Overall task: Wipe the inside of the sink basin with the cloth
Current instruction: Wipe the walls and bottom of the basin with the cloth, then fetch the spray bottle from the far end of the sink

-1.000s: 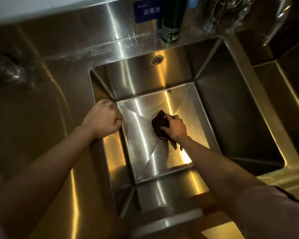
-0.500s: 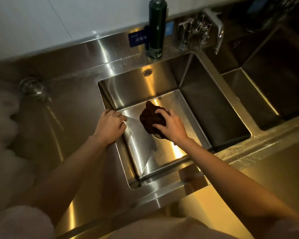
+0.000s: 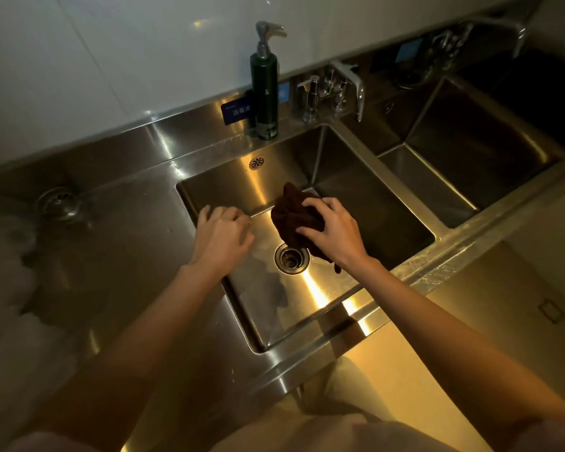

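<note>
Steel sink basin (image 3: 366,203) below white wall tiles (image 3: 111,60); right hand (image 3: 335,231) clutching cloth (image 3: 292,216), left hand (image 3: 222,238) loosely curled.

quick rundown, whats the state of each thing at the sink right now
cloth: bunched, gripped by right hand
left hand: holds nothing, fingers curled at the basin's left rim
sink basin: no standing water visible
drain: uncovered, unplugged
pump bottle: upright on back ledge
faucet: no water running

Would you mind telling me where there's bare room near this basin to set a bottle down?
The counter between the left drain and the basin is bare. The back ledge is crowded: soap bottle, taps. In the basin, the right hand holds the cloth beside the left hand.
</note>
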